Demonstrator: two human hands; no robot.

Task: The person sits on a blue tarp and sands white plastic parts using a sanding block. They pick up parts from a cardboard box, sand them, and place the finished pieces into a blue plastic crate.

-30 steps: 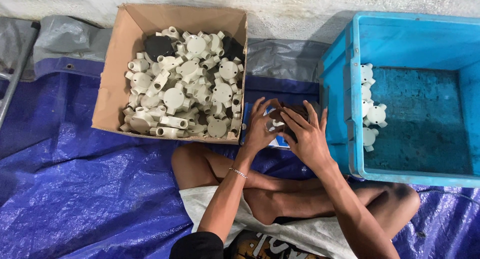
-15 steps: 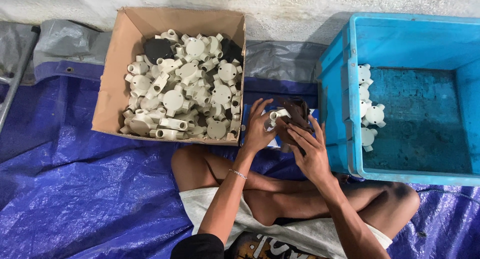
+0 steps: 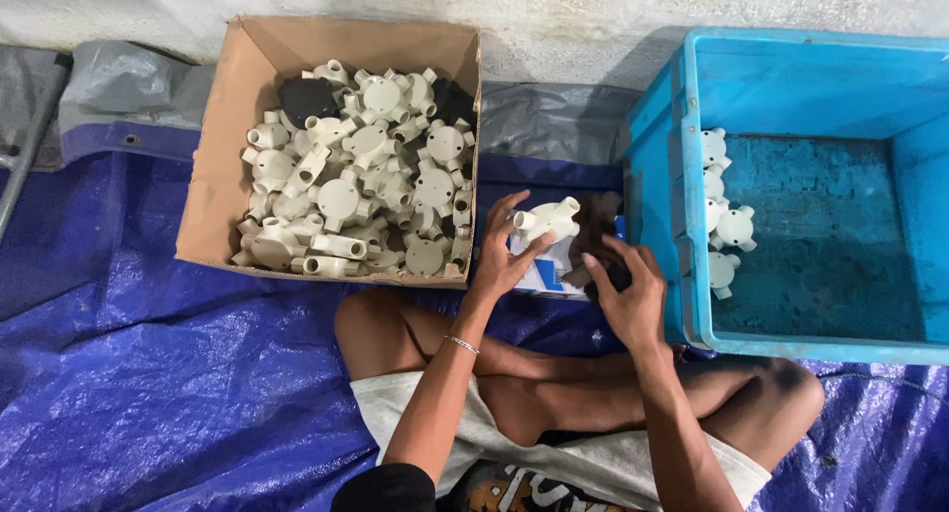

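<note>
Here our left hand (image 3: 506,257) grips a cream pipe fitting (image 3: 550,218); our right hand (image 3: 625,293) closes around a dark piece (image 3: 615,275).

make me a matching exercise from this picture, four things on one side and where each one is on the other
Things:
1. white plastic junction fitting
2. brown cardboard box
3. blue plastic crate
4. thin metal bracelet

Places:
a. on the left wrist
b. to the right of the hands, a few fittings inside
c. in the left hand's grip
d. to the left of the hands, heaped with fittings

Pairs: 1-c, 2-d, 3-b, 4-a
</note>
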